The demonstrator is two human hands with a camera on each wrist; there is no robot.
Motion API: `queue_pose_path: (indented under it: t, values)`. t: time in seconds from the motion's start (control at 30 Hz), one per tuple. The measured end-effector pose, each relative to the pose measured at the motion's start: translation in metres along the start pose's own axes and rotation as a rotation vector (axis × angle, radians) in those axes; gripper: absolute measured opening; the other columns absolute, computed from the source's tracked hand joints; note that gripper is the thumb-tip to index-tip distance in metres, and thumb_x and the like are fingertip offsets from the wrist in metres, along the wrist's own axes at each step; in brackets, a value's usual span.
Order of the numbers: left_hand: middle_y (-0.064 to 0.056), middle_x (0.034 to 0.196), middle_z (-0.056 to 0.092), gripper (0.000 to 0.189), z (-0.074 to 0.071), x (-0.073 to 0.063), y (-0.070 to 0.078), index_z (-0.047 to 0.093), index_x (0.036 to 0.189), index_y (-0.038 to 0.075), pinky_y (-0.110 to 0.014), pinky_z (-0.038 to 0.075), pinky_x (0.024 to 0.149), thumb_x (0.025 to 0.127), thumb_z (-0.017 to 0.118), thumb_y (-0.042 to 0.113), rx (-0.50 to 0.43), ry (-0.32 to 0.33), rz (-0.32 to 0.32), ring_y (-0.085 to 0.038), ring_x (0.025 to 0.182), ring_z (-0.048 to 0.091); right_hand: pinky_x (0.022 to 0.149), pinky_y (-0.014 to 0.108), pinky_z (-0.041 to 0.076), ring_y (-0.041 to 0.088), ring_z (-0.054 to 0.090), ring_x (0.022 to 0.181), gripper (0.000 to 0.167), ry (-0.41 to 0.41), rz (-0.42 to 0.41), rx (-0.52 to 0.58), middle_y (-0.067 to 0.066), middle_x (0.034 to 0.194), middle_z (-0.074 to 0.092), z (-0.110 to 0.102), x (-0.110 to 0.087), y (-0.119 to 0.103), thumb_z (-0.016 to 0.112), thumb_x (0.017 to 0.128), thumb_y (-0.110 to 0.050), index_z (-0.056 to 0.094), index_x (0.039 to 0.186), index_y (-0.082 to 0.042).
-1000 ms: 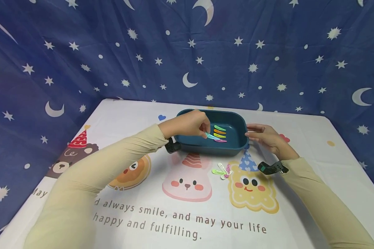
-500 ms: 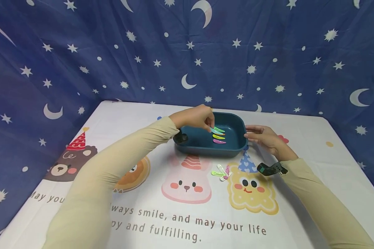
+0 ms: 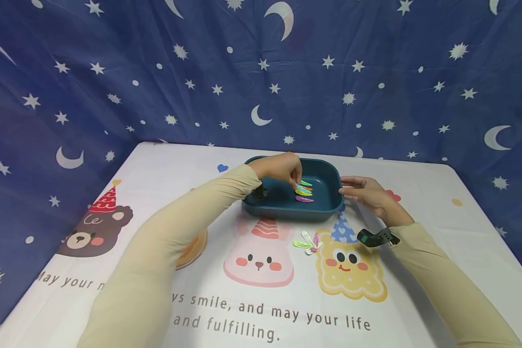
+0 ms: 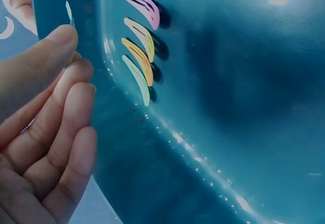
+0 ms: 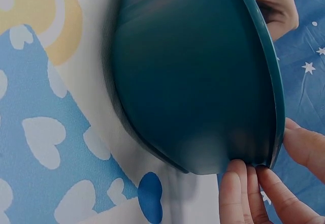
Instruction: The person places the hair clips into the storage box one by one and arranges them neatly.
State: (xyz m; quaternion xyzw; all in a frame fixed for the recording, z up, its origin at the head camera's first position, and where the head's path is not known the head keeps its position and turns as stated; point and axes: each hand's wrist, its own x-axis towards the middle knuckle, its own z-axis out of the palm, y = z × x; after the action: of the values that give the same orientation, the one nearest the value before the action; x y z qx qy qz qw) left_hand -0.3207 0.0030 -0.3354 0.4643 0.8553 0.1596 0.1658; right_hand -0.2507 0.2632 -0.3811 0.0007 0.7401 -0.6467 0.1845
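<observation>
A dark teal bin (image 3: 287, 212) stands on the table. Inside it, a pink hair clip (image 3: 305, 199), a yellow one (image 4: 150, 45), an orange one (image 4: 147, 71) and a green one (image 4: 138, 81) lie in a row. My left hand (image 3: 284, 166) is over the bin, pinching a light blue hair clip (image 4: 70, 13) between thumb and forefinger; most of that clip is hidden by the fingertips in the left wrist view. At the bin's right end, my right hand (image 3: 369, 193) holds the wall, thumb at the rim and fingers against the outside.
In front of the bin, several more hair clips (image 3: 303, 244) lie in a loose cluster on the printed white tablecloth (image 3: 252, 304). A blue curtain (image 3: 226, 58) with stars and moons hangs behind the table. Each wrist wears a black strap (image 3: 376, 238).
My left hand has moved right and over the row of clips with the light blue hair clip still pinched, then lowered slightly. The right hand keeps its place on the bin.
</observation>
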Motion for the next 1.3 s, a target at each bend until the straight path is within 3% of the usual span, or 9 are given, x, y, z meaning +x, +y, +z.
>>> queue_pose_path:
  t: [0.5, 0.93, 1.3]
  values:
    - [-0.008, 0.087, 0.072, 0.013, 0.017, 0.017, -0.003, 0.074, 0.085, 0.006, -0.02, 0.052, 0.071, 0.076, 0.078, 0.014, 0.028, -0.096, 0.004, -0.012, 0.079, 0.065, 0.082, 0.014, 0.05, -0.006, 0.061, 0.087, 0.061, 0.003, 0.005, -0.01, -0.016, 0.097, 0.061, 0.0, 0.001, 0.0, 0.058, 0.09, -0.002, 0.026, 0.142, 0.01]
    - [-0.006, 0.084, 0.071, 0.009, 0.024, 0.02, -0.001, 0.073, 0.081, 0.006, -0.018, 0.051, 0.069, 0.075, 0.078, 0.011, 0.045, -0.139, 0.011, -0.01, 0.076, 0.064, 0.082, 0.014, 0.05, -0.003, 0.062, 0.092, 0.066, -0.011, 0.003, 0.006, -0.016, 0.098, 0.062, -0.001, 0.0, -0.001, 0.062, 0.089, -0.006, 0.027, 0.142, 0.011]
    - [0.001, 0.072, 0.067, 0.014, 0.032, 0.023, -0.006, 0.073, 0.073, 0.007, -0.016, 0.045, 0.061, 0.074, 0.08, 0.019, 0.113, -0.161, 0.008, -0.004, 0.064, 0.054, 0.081, 0.014, 0.051, -0.003, 0.062, 0.091, 0.063, -0.015, 0.0, 0.021, -0.015, 0.098, 0.062, -0.002, 0.0, 0.0, 0.058, 0.09, -0.002, 0.025, 0.142, 0.011]
